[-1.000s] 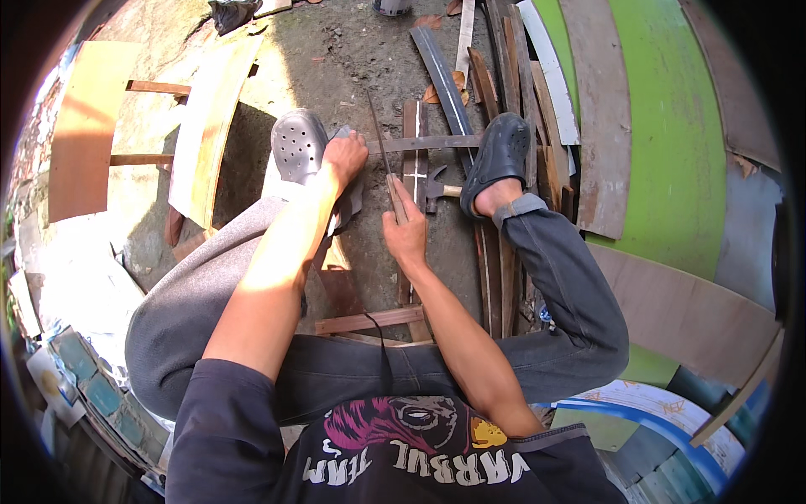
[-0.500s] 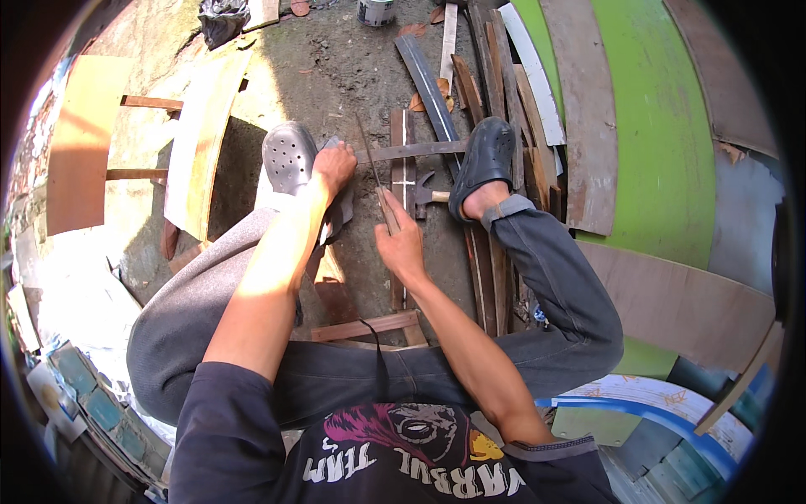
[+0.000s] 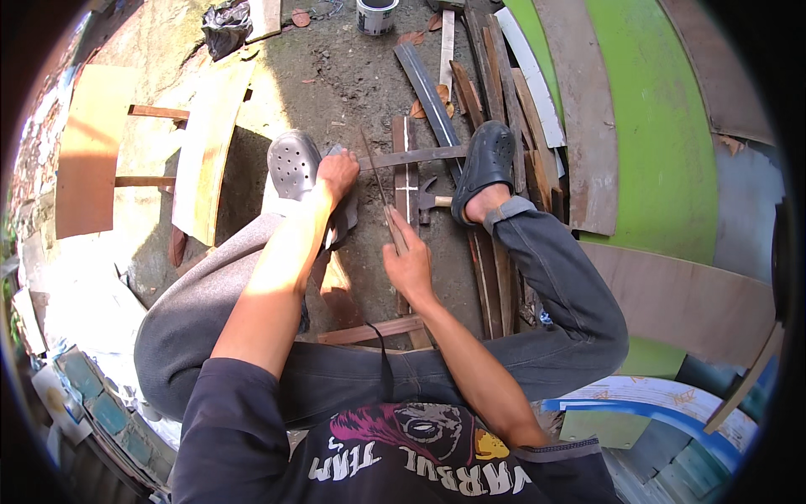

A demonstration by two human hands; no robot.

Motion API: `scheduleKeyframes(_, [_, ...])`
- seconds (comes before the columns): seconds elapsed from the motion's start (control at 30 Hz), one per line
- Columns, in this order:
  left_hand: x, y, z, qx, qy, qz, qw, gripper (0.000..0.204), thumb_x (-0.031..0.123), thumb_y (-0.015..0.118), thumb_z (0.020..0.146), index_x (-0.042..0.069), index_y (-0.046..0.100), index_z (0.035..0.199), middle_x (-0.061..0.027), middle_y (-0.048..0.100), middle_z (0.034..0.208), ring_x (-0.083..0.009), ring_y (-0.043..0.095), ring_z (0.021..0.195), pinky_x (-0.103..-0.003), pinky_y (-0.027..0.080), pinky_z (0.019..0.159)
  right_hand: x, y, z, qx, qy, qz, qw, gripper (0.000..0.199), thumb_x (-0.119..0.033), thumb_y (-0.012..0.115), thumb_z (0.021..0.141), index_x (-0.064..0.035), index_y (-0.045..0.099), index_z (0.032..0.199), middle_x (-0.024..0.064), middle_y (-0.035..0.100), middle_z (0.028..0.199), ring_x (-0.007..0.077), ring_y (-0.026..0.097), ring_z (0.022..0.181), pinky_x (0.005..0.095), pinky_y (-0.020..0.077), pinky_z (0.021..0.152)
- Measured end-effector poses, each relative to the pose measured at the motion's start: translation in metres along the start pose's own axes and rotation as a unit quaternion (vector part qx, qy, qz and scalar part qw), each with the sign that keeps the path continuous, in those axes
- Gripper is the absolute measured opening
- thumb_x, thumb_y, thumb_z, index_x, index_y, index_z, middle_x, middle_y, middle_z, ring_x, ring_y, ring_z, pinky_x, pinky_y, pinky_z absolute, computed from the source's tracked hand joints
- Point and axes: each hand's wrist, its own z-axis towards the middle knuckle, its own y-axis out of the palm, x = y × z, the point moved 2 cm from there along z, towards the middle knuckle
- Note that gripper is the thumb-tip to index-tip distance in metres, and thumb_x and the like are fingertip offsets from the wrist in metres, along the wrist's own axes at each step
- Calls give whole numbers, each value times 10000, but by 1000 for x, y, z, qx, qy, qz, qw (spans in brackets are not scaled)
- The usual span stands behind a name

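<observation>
My left hand (image 3: 337, 172) is closed on the near end of a narrow wooden strip (image 3: 420, 155), beside my left shoe. The strip runs right across a dark board (image 3: 405, 181) with pale lines on it, to my right shoe (image 3: 491, 164). In my right hand (image 3: 409, 267) is the wooden handle of what looks like a handsaw (image 3: 398, 231). Its thin blade, seen nearly edge-on, slants up and left over the strip, just right of my left hand. Teeth are too small to make out. A claw hammer (image 3: 430, 202) lies between the board and my right shoe.
Long wooden planks (image 3: 495, 76) lie together beyond my right shoe, next to green and brown sheets (image 3: 646, 126). To the left stands a wooden frame with pale panels (image 3: 210, 151). A small bucket (image 3: 375, 17) and a black plastic bag (image 3: 225, 29) sit at the far side.
My right hand and the handsaw have drawn slightly back toward my body. The left hand keeps its hold on the strip. The whole view has shifted a little.
</observation>
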Motion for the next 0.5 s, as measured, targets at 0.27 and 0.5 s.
scheduleKeyframes(0.27, [11, -19, -2, -54, 16, 0, 998, 290, 108, 498, 913, -33, 575, 1155, -233, 612, 1231, -326, 696, 932, -424, 568, 768, 3, -18, -24, 27, -6, 56, 998, 542, -20, 524, 804, 0, 536, 1346, 219, 612, 1280, 301, 609, 1183, 340, 459, 985])
scheduleKeyframes(0.5, [1, 4, -7, 8, -14, 4, 1000, 352, 109, 496, 915, -27, 553, 1234, -204, 618, 1233, -314, 697, 928, -423, 569, 754, -5, -13, -47, 13, -36, 13, 999, 571, -22, 520, 795, 9, 507, 1365, 238, 590, 1298, 344, 556, 1239, 356, 438, 1018])
